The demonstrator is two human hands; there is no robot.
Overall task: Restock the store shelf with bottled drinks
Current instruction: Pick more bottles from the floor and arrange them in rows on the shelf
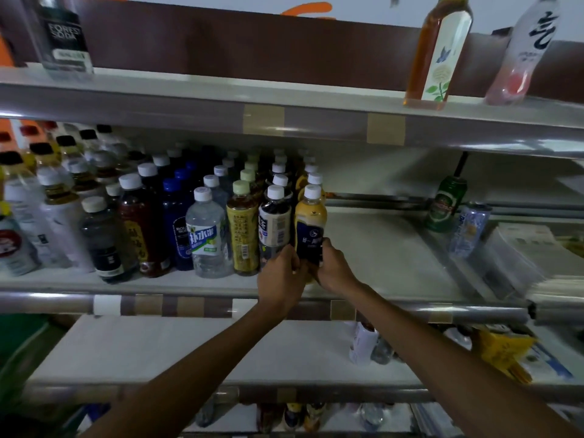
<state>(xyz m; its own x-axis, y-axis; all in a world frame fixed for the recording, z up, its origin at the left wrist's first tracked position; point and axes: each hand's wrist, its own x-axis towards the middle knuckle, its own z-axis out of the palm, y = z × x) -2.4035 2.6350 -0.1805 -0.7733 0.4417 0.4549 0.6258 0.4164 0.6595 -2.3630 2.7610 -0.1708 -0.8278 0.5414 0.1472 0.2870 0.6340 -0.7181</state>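
- 2 hands clamped on yellow bottle point(311, 226), frame centre: L hand point(281, 273), R hand point(333, 267).
- Advise: seat base flat on shelf point(379, 248), label fwd, before letting go.

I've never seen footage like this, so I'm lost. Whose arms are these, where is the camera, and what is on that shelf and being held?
No machine: a person restocks by hand. The single picture comes from a camera on their head, looking forward and down. The left hand and right hand both hold a yellow bottle with a dark label, at the right end of the front row on the middle shelf. Rows of bottled drinks stand to its left; a green can and a pale can stand farther right.
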